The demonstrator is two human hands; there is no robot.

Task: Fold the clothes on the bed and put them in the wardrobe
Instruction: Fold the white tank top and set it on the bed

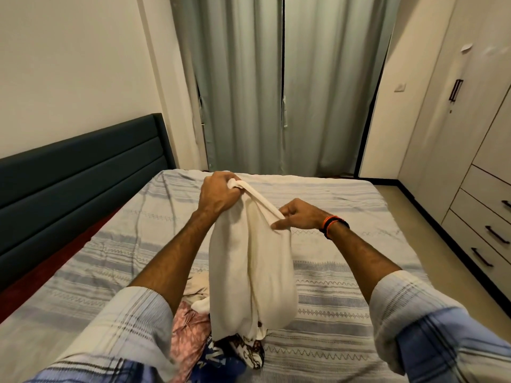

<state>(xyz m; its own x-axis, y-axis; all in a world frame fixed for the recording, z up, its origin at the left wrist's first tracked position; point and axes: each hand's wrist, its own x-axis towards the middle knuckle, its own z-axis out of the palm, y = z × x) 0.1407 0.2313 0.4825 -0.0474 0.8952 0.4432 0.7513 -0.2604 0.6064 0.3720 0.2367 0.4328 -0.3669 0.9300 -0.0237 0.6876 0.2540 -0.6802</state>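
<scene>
At the centre of the frame, both hands hold up a cream-white garment point(250, 261) above the bed point(340, 275). The left hand point(218, 193), a little above centre, is closed in a fist round a bunched top edge of the cloth, which pokes out between the curled fingers point(235, 179) and the thumb. From that fist a rolled band of the same fabric runs down and to the right to the right hand point(297, 215). There the thumb and curled fingers pinch the band's end, with the forefinger point(279, 224) stretched out along the cloth and pointing left. A dark and orange wristband point(333, 226) sits on the right wrist.

Below the two hands the garment hangs in long loose folds, and its lower end touches a heap of other clothes point(221, 352) at the bottom centre of the frame: a pink patterned piece at the left, a dark blue one with white lettering, and a brown-and-white printed one. The heap lies on the striped blue-and-white bedsheet.

At the left edge stands a dark padded headboard point(83, 172). Grey-green curtains point(249, 78) fill the upper centre. Along the right edge runs the wardrobe point(453, 134), doors shut, with drawers point(486, 217) below bearing dark handles.
</scene>
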